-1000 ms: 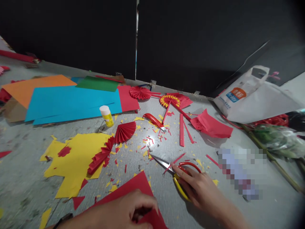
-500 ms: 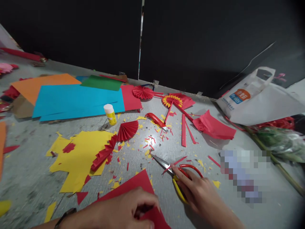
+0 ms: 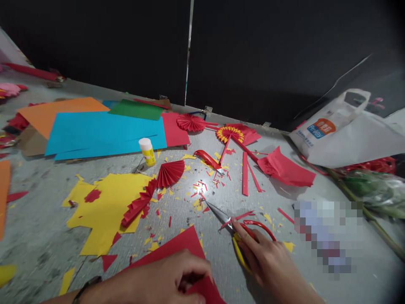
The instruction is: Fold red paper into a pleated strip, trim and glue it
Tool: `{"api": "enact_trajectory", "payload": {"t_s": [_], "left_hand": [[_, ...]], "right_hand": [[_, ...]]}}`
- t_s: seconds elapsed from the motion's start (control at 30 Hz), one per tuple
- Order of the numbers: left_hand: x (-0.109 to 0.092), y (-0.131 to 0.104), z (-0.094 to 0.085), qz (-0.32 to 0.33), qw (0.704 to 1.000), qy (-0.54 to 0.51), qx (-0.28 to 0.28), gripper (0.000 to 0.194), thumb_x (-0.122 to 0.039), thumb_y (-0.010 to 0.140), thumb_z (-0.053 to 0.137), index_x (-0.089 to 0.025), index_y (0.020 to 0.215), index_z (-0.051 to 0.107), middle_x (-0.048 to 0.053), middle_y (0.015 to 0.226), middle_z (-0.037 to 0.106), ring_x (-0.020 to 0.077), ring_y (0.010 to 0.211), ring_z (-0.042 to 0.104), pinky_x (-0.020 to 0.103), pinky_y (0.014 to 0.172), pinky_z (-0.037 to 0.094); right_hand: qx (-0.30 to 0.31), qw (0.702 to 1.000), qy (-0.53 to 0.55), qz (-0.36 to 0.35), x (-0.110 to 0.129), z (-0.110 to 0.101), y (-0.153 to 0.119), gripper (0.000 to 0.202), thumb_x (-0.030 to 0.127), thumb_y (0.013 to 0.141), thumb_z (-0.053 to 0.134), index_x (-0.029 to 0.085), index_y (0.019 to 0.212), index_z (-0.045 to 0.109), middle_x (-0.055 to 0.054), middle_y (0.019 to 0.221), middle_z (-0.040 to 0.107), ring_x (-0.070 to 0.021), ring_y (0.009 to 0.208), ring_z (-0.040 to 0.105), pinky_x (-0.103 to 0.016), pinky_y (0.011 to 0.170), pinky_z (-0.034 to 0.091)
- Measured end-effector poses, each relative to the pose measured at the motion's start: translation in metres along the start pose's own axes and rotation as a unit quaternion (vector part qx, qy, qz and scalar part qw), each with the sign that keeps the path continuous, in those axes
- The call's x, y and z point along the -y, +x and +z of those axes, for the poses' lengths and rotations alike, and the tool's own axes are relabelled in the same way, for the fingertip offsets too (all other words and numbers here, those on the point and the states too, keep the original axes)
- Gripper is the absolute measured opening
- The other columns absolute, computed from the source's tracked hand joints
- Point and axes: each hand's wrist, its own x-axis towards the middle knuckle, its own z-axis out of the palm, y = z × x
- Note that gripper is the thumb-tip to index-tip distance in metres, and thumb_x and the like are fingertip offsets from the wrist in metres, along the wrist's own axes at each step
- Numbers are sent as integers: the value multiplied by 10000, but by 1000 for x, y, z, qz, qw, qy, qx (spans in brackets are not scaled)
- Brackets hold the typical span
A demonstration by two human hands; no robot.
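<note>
Plainly, the right hand (image 3: 268, 264) lies loosely open on the scissors (image 3: 240, 230), whose blades could nick the left hand (image 3: 158, 280) pinching the red sheet (image 3: 180, 245).

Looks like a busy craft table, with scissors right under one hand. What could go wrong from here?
The right hand rests on the scissors, whose pointed blades aim toward the left hand pinching the red paper; a careless lift might nick fingers. Paper scraps litter the table, so the sheet could slide. The upright glue stick could be knocked over.
</note>
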Motion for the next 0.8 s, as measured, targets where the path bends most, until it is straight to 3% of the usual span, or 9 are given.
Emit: {"api": "enact_trajectory", "payload": {"t_s": [0.13,0.5,0.8], "left_hand": [[0,1,-1,9,1000,14,0,153,-343,812,604,-215,890,576,-35,785,495,132,725,430,256,637,323],[-1,1,-3,2,1000,13,8,174,-352,830,619,-218,939,596,-24,825,526,147,758,461,257,655,350],[-1,1,-2,0,999,36,9,160,-341,807,611,-224,898,551,-37,772,463,146,738,417,265,649,322]], "right_hand": [[-7,1000,2,-4,0,1,0,766,138,1098,402,279,1820,187,-136,1148,822,-275,787,829,-331,573,617],[-5,999,-36,19,16,-3,3,905,120,1021,430,257,1830,48,-79,915,780,-235,547,726,-291,452,482],[-45,997,-38,54,38,5,7,925,138,1015,422,261,1828,-3,-104,964,807,-262,521,739,-318,403,519]]}}
